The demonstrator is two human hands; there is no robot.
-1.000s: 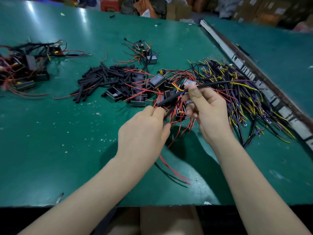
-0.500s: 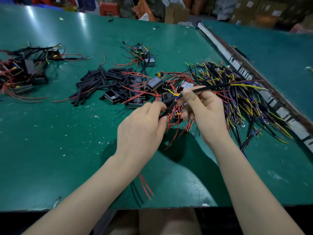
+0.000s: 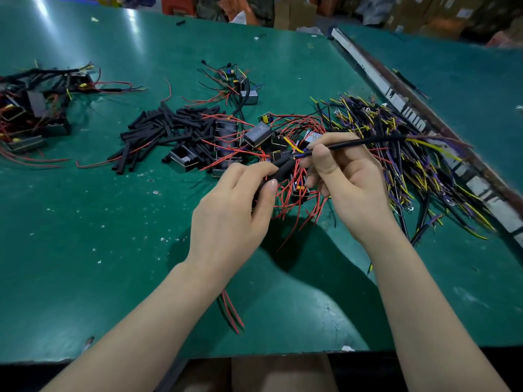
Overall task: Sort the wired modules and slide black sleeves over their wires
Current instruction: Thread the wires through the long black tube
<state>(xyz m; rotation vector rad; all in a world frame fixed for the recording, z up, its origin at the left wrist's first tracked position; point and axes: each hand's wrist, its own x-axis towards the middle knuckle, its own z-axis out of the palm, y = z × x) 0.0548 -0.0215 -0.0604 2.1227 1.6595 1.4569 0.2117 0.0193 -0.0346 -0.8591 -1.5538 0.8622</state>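
Observation:
My left hand pinches a short black sleeve between thumb and fingers, and red wires hang below the wrist. My right hand pinches a thin black cable whose yellow and purple wire ends meet the sleeve's mouth. Under both hands lies a heap of small black modules with red wires. A pile of loose black sleeves lies left of that heap.
A big tangle of yellow, purple and black cables spreads right of my hands beside a metal rail. Another wired module sits farther back. A bunch of modules with wires lies at the far left of the green table.
Both hands have drawn slightly closer together, bringing the cable's wire ends to the sleeve. The hanging red wires have shifted left under my left wrist.

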